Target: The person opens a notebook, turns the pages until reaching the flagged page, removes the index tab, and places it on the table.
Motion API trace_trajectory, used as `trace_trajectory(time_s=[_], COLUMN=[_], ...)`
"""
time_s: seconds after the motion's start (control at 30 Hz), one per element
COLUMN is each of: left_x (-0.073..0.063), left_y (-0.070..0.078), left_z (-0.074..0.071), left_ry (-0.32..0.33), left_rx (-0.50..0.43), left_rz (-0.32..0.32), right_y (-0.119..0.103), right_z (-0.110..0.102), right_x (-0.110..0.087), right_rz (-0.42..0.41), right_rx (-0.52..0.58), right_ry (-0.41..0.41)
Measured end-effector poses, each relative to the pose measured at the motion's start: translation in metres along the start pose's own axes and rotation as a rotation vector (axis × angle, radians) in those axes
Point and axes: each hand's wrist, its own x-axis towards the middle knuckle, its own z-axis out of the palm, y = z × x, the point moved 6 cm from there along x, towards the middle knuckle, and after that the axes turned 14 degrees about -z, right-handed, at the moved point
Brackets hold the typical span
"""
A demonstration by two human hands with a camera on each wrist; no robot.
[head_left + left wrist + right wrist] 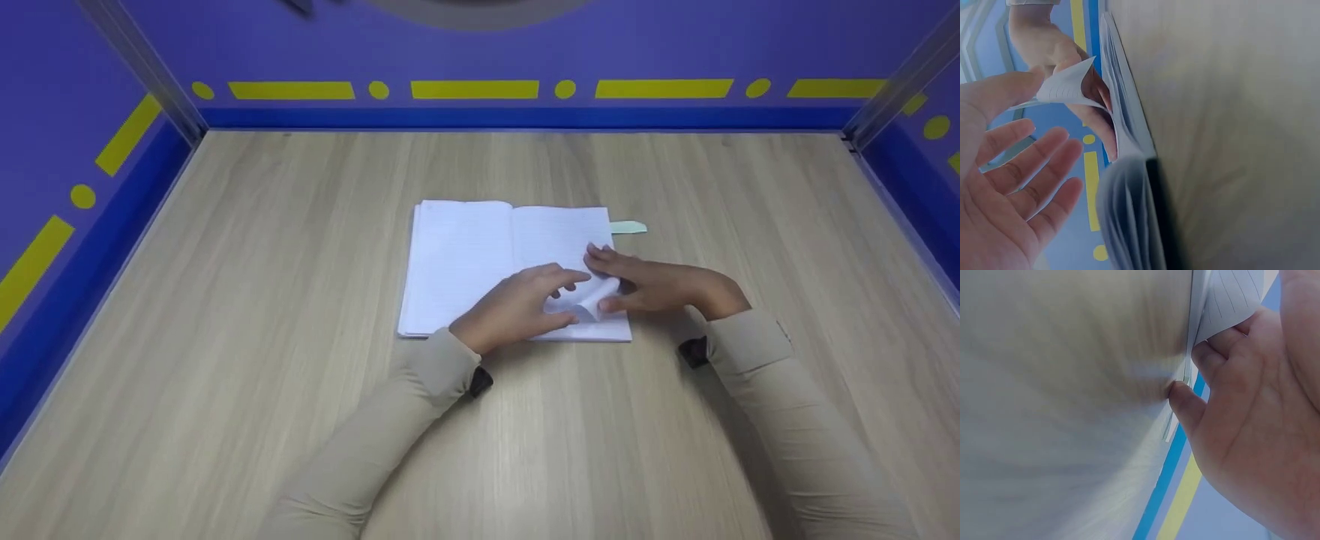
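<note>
A notebook (pixel 465 262) with lined white pages lies spread on the table. The lower right corner of its right-hand page (pixel 596 298) curls up between the two hands, and this raised sheet (pixel 1067 84) also shows in the left wrist view. Over the right page hovers the left hand (pixel 517 304), fingers loosely extended, its thumb close to the lifted paper. At the notebook's right edge, the right hand (pixel 652 283) rests spread fingers on the page, with its thumb beside the curl. In the right wrist view, paper partly hides the right hand's fingers (pixel 1224 349).
A pale green strip (pixel 628 227) sticks out past the notebook's upper right edge. The wood-grain table (pixel 262 300) is bounded by blue walls with yellow marks (pixel 475 89) at the back and sides. Each wrist carries a dark device below the sleeve cuff.
</note>
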Motion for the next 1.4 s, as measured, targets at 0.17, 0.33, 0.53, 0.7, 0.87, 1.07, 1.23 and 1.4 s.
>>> trace_trajectory(time_s=[0.17, 0.33, 0.53, 0.7, 0.87, 1.07, 1.23, 1.4], left_x=[0.003, 0.007, 0.011, 0.011, 0.010, 0.010, 0.010, 0.009], left_y=[0.005, 0.008, 0.010, 0.011, 0.010, 0.008, 0.007, 0.006], left_z=[0.001, 0.004, 0.005, 0.005, 0.005, 0.003, -0.001, -0.007], left_ry=[-0.011, -0.014, -0.013, -0.009, -0.001, 0.021, 0.063, 0.086], left_rx=[-0.005, -0.007, -0.026, -0.040, -0.046, -0.050, -0.053, -0.060], left_rz=[0.011, 0.017, 0.024, 0.027, 0.018, 0.007, 0.021, 0.009], right_y=[0.000, 0.000, 0.000, 0.000, -0.002, -0.002, -0.004, -0.005], right_z=[-0.001, 0.000, 0.000, 0.000, 0.000, -0.001, -0.007, -0.017], right_x=[0.000, 0.000, 0.000, -0.001, 0.000, 0.001, 0.000, -0.003], right_rz=[-0.005, 0.004, 0.007, 0.017, 0.027, 0.024, -0.027, -0.055], right_rx=[0.003, 0.000, 0.002, 0.003, 0.008, -0.001, 0.007, 0.001], right_ry=[0.001, 0.001, 0.005, 0.001, -0.001, 0.024, 0.120, 0.213])
